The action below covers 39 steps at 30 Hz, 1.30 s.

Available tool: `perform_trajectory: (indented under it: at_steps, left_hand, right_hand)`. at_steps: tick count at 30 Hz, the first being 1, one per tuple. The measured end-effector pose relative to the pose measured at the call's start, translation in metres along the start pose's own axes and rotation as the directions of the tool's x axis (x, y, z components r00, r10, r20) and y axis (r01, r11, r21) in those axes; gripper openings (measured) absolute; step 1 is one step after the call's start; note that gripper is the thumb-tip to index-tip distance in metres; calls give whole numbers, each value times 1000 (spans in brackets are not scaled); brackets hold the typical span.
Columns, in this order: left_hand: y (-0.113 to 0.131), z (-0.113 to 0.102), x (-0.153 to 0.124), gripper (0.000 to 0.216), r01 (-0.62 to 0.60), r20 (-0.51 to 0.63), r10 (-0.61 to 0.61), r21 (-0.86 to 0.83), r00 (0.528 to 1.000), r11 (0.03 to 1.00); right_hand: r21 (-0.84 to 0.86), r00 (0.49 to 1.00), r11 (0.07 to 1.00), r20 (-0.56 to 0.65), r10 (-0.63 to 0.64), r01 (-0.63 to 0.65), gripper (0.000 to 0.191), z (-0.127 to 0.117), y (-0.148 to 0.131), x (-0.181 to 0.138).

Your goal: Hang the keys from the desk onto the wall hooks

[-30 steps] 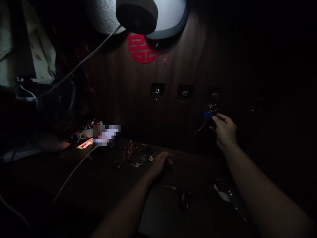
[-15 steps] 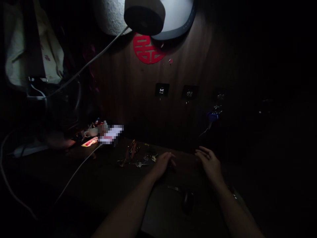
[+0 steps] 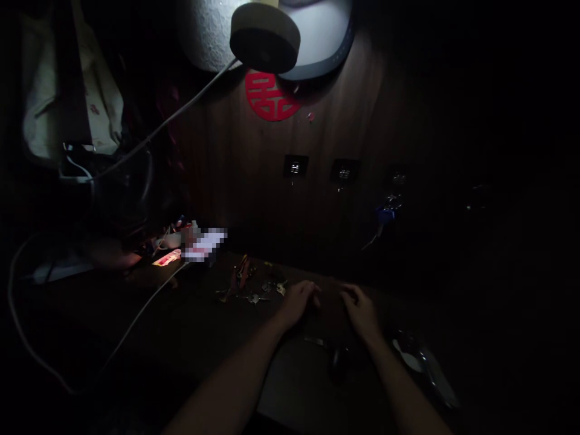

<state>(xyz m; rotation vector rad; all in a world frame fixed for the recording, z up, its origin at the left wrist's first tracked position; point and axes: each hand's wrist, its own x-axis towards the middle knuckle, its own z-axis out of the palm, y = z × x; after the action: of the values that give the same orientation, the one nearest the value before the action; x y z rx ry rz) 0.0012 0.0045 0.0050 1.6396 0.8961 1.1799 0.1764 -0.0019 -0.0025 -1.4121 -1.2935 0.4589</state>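
Observation:
In dim light, my left hand (image 3: pixel 299 303) rests over the dark tabletop, loosely curved with its fingers partly apart. I see nothing in it. Just to its left lie several metal keys (image 3: pixel 255 298) and a reddish-brown strap-like item (image 3: pixel 242 275). My right hand (image 3: pixel 360 308) faces it across a small gap, fingers bent and spread, also without a visible object. Between my forearms lies a dark rounded object (image 3: pixel 338 360) with a flat metal piece (image 3: pixel 315 341) beside it; whether they are joined I cannot tell.
A lit phone (image 3: pixel 205 244) with a cable stands at the left among small clutter. A round lamp-like device (image 3: pixel 265 39) hangs above, before a red paper cutout (image 3: pixel 269 106). Wall sockets (image 3: pixel 295 167) line the back. A shiny object (image 3: pixel 435 374) lies right of my right forearm.
My right hand has moved left, closer to my left hand, uncovering the shiny object at the right. My left hand has barely moved. The view has shifted slightly.

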Motion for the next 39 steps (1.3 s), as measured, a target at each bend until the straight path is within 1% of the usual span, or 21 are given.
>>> perform_trajectory:
  at_steps: [6,8,10,12,14,16,17,19,21,24,25,27,31,33,35,37,39]
  left_hand:
    - [3,-1,-5,40,-28,-23,31,105,999,994]
    - [6,-5,-4,36,-7,-22,11,158,1000,987]
    - [11,-10,-2,28,5,-13,-2,217,1000,976]
    - [18,-19,1,20,2,-18,3,262,1000,965]
    - [26,-32,3,17,-9,-40,21,283,999,959]
    - [33,-49,4,16,-22,-82,48,293,995,956]
    - [35,-58,3,16,-22,-120,60,294,991,956]
    - [34,-77,0,18,2,-264,89,324,960,946]
    - [27,-93,-5,21,21,-421,131,337,898,941]
    - [10,-108,-16,23,2,-570,203,337,796,941]
    - [4,-110,-20,22,3,-598,210,334,774,942]
    - [-3,-114,-26,20,9,-623,205,322,755,947]
    - [-4,-118,-31,22,29,-666,173,280,725,960]
    - [-2,-118,-32,23,35,-660,184,304,729,952]
    - [0,-114,-34,22,18,-596,249,406,764,914]
    - [2,-105,-38,20,-43,-457,349,556,818,830]
    - [4,-93,-42,20,-159,-249,420,668,873,727]
  right_hand:
    - [-32,999,999,6,-34,34,19,1,-5,-2]
    - [-26,1000,999,13,-21,21,18,1,-9,-4]
    - [-18,1000,1000,23,11,-10,18,0,-13,-5]
    - [-1,999,999,30,36,-36,18,0,-14,-6]
    - [19,999,999,35,37,-37,18,0,-13,-6]
    - [38,999,999,35,28,-29,20,0,-10,-6]
    - [46,999,999,35,24,-25,21,1,-8,-5]
    - [57,999,998,33,19,-21,22,1,-4,-5]
    - [57,999,998,29,20,-22,22,2,-1,-4]
    - [50,999,998,27,24,-26,23,2,3,-2]
    - [48,999,998,30,25,-26,24,2,4,-1]
    - [50,999,998,37,23,-25,25,3,6,0]
    - [85,1000,996,1,27,-27,25,2,8,1]
    - [115,998,993,-52,40,-34,25,0,7,0]
    - [143,993,989,-107,44,-29,25,-2,5,0]
    - [155,988,988,-151,31,-7,24,-4,4,-1]
    - [164,984,986,-175,17,12,23,-5,2,-3]
